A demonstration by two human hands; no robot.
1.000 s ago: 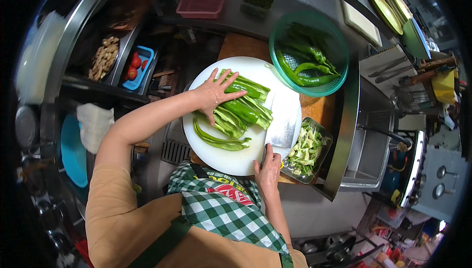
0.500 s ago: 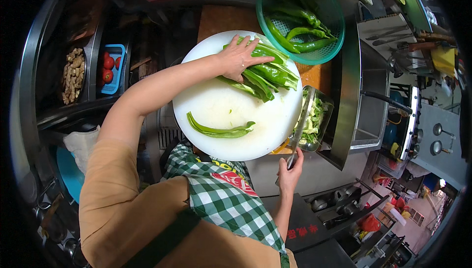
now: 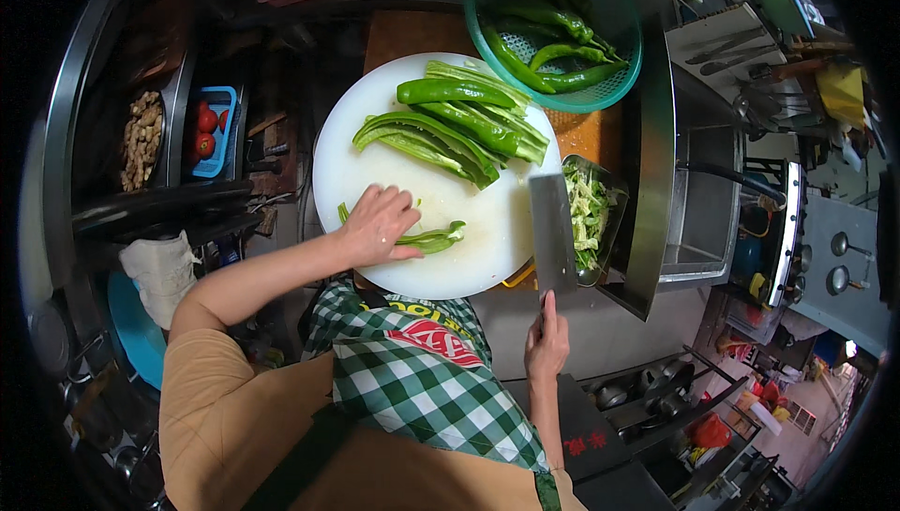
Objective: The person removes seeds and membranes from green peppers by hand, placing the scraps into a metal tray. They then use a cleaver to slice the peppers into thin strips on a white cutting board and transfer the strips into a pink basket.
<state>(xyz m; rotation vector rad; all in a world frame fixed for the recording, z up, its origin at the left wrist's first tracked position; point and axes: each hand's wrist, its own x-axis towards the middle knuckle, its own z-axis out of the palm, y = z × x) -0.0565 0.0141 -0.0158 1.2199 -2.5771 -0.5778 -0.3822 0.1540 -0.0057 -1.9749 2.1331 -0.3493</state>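
My left hand (image 3: pixel 378 227) is low over a lone green pepper strip (image 3: pixel 439 237) near the close edge of the round white cutting board (image 3: pixel 506 253). Its fingers are bent on one side of the strip and the thumb lies on the other; the hand hides the strip's middle. My right hand (image 3: pixel 546 342) grips the handle of a cleaver (image 3: pixel 553 234), whose broad blade hangs at the board's right edge. Several split long green peppers (image 3: pixel 459 122) lie together on the far half of the board.
A metal tray of cut pale-green pieces (image 3: pixel 586 220) sits right of the board, beside a steel sink (image 3: pixel 698 202). Behind stands a green basket (image 3: pixel 628 70) of whole peppers. At left are tomatoes in a blue basket (image 3: pixel 225 136) and ginger (image 3: pixel 141 141).
My left hand has left the pepper pile and come nearer, down to the lone strip. The cleaver has moved slightly left, its broad side now showing. The view has shifted slightly.
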